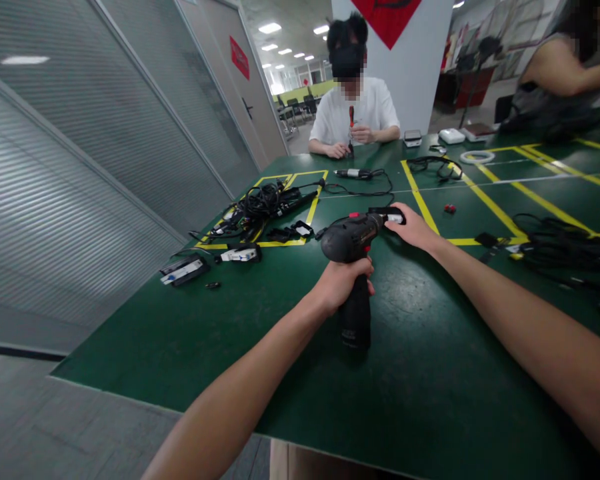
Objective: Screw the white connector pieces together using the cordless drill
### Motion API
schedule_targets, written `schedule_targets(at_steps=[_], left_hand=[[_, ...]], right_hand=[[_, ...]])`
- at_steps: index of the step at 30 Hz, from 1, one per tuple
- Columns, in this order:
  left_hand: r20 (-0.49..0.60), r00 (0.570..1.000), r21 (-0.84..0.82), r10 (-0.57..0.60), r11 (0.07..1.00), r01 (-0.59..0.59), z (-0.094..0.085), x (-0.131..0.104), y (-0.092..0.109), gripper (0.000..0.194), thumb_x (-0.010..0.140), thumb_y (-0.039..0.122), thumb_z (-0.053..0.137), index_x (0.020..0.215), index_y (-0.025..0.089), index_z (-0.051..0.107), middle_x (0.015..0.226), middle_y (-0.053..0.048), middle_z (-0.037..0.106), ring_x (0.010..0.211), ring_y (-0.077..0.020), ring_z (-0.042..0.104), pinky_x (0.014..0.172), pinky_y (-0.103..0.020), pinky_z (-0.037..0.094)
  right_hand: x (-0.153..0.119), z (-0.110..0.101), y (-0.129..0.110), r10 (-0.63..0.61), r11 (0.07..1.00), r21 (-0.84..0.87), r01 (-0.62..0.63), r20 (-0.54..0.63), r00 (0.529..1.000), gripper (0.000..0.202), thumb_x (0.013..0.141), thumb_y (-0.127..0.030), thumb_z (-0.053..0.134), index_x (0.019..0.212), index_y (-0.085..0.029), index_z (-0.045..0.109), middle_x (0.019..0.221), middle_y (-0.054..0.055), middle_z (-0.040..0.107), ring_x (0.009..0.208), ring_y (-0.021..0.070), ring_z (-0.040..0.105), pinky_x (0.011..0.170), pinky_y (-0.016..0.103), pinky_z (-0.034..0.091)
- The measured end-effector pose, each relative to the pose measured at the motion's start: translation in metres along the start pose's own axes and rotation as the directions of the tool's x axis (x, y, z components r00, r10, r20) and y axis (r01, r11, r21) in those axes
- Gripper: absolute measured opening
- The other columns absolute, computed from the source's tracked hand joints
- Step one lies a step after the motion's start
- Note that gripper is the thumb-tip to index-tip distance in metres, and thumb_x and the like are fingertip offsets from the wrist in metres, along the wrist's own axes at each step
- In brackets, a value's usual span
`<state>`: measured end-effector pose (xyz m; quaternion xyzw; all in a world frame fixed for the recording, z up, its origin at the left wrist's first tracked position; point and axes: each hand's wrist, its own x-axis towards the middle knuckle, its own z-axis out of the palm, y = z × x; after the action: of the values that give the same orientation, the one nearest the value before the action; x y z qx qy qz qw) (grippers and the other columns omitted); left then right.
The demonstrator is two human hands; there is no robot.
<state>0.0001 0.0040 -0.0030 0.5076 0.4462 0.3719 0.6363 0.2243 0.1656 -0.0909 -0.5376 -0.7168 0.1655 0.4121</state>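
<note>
A black cordless drill (350, 239) is upright over the green table, its grip wrapped by my left hand (344, 283). Its nose points away and to the right, with the tip close against a small black and white device (394, 215). Fingers of my right hand (411, 225) are closed on the right end of that device; whether the drill tip touches it I cannot tell. Left of the drill lie black plastic parts (290, 232) and a white and black part (240, 253).
Tangled black cables (265, 203) lie at the left, more cables (570, 247) at the right. A black and white module (184, 270) is near the left edge. Across the table (280, 320) a person (353, 107) holds a red screwdriver (351, 117); another person (565, 70) is far right.
</note>
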Motion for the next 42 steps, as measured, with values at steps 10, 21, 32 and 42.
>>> schedule_targets(at_steps=[10, 21, 32, 42], left_hand=[[0.015, 1.0, 0.01, 0.014, 1.0, -0.015, 0.0, 0.0, 0.001, 0.013, 0.069, 0.02, 0.061, 0.08, 0.015, 0.056, 0.065, 0.0, 0.055, 0.05, -0.013, 0.059, 0.051, -0.025, 0.045], [0.007, 1.0, 0.029, 0.02, 0.999, -0.02, 0.002, -0.002, 0.002, 0.012, 0.069, 0.019, 0.06, 0.079, 0.015, 0.055, 0.065, 0.001, 0.054, 0.05, -0.0125, 0.059, 0.051, -0.025, 0.045], [0.023, 1.0, 0.04, 0.011, 0.999, -0.012, 0.001, 0.001, 0.0, 0.012, 0.07, 0.019, 0.059, 0.079, 0.015, 0.055, 0.063, 0.002, 0.053, 0.05, -0.0127, 0.059, 0.051, -0.024, 0.044], [0.011, 1.0, 0.042, 0.01, 0.999, -0.01, 0.001, 0.0, 0.002, 0.013, 0.07, 0.019, 0.061, 0.08, 0.015, 0.055, 0.064, 0.001, 0.054, 0.051, -0.0131, 0.059, 0.052, -0.025, 0.045]], right_hand=[[0.0, 0.001, 0.001, 0.011, 1.0, -0.018, -0.012, -0.005, 1.0, 0.05, 0.084, -0.042, 0.06, 0.129, -0.021, 0.057, 0.123, 0.011, 0.064, 0.106, 0.03, 0.064, 0.095, 0.048, 0.049], [0.001, 0.0, 0.0, 0.01, 0.999, -0.046, -0.009, 0.005, 1.0, 0.054, 0.085, -0.042, 0.06, 0.134, -0.019, 0.056, 0.128, 0.013, 0.064, 0.112, 0.0317, 0.062, 0.098, 0.048, 0.048], [0.001, 0.001, 0.006, 0.075, 0.996, -0.052, -0.075, 0.009, 0.997, 0.082, 0.085, -0.049, 0.061, 0.152, -0.012, 0.035, 0.15, 0.016, 0.046, 0.135, 0.034, 0.046, 0.113, 0.048, 0.035], [0.002, 0.002, 0.01, 0.073, 0.997, -0.034, -0.073, 0.016, 0.997, 0.078, 0.084, -0.05, 0.062, 0.151, -0.018, 0.039, 0.149, 0.012, 0.048, 0.133, 0.0324, 0.049, 0.111, 0.049, 0.038]])
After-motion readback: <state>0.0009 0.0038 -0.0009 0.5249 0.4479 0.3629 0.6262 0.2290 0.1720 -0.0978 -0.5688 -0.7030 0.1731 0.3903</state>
